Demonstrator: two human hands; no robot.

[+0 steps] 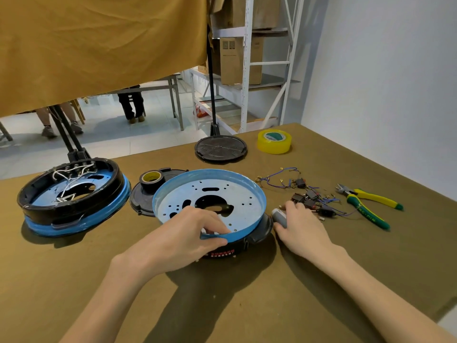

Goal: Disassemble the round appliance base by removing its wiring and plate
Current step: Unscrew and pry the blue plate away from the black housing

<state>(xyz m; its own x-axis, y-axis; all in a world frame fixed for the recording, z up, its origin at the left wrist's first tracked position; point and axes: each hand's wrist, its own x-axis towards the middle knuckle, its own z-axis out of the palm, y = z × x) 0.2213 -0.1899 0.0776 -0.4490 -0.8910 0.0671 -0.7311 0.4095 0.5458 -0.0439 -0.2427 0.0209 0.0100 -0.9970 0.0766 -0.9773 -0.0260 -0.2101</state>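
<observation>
Wiring (305, 194) looks already out, piled on worktop (346, 268) beside base (257, 231). Left hand (188, 233) pinches blue plate (210, 194) rim, plate prob lifting off; right hand (300, 226) grips grey tool (279, 216).

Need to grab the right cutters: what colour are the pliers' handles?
Yellow with green ends, on the pliers lying right of the wire pile; head view.

- A mustard cloth (99, 45) hangs across the upper left
- White metal shelving (247, 70) holds cardboard boxes (231, 60)
- A plain white wall (383, 70) stands on the right
- Pale tiled floor (111, 129) lies under a grey table (173, 87)
- An olive-brown cloth covers the worktable (346, 268)
</observation>
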